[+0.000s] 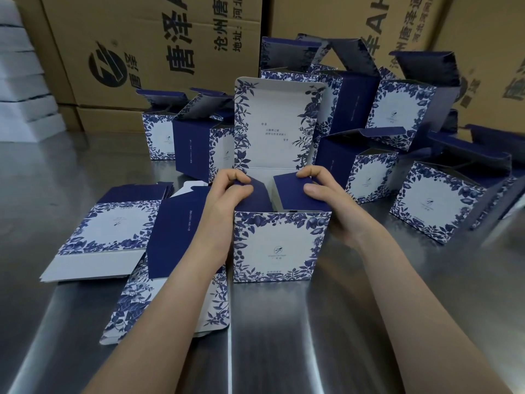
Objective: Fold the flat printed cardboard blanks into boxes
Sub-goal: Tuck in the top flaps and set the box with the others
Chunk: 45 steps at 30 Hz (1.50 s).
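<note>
I have the half-made box (279, 245) standing upright on the steel table (312, 336) right in front of me, its flowered front panel facing me and its top open. My left hand (227, 191) pinches the navy left dust flap (260, 199), thumb and curled fingers closed on its upper corner. My right hand (324, 194) holds the right dust flap (292, 194) the same way, with the thumb lying flat on its top face and the fingers hooked over its far edge. Neither hand is spread; both are closed narrowly on card.

The two flaps tilt inward towards each other over the opening, with a gap between them. Each hinges on its own side wall, so each hand is nearest the flap it has to push.

What matters for the next move is the lid (272, 123). It stands up just beyond my fingertips, hinged along the box's back edge, and that hinge line runs left to right across me. I judge the flaps must go down level first. Then the lid has to swing towards me over them, and my fingers need to be clear of its path.

Flat blanks (105, 220) lie to my left, one of them under my left forearm. Folded boxes (434, 203) stand behind and to my right, in front of brown shipping cartons (159, 52).
</note>
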{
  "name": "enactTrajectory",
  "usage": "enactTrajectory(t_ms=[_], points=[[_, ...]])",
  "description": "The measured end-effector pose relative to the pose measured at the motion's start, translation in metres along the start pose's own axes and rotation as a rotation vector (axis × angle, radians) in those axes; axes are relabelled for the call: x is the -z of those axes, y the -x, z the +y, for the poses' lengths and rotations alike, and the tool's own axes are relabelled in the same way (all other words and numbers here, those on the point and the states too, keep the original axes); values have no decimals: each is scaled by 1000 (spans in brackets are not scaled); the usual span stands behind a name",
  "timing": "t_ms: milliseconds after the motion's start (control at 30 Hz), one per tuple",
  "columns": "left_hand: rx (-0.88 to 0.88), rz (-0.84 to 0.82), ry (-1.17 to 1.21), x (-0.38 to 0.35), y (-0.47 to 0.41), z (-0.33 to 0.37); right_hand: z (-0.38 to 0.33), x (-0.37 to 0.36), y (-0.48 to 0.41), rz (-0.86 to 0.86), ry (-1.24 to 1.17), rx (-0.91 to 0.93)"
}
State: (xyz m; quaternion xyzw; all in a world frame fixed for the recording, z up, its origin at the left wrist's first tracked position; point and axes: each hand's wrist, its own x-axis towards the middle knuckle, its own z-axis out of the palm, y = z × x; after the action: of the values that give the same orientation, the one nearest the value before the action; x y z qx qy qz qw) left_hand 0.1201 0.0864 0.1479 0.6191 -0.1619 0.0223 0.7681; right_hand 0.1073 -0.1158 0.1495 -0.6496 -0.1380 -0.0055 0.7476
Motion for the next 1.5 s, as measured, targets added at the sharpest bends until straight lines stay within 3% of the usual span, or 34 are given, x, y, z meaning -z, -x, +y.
enactTrajectory(t_ms=[300,600,1233,1500], points=[[-2,15,-31,0,-2,-1,1,1,-4,13,-11,1],[-4,45,78,-2,-2,-6,6,-1,-5,129,-12,83],[41,32,241,3,-6,-6,9,-2,-5,160,87,95],[44,31,312,4,-6,-8,3,-8,-5,182,-27,41]])
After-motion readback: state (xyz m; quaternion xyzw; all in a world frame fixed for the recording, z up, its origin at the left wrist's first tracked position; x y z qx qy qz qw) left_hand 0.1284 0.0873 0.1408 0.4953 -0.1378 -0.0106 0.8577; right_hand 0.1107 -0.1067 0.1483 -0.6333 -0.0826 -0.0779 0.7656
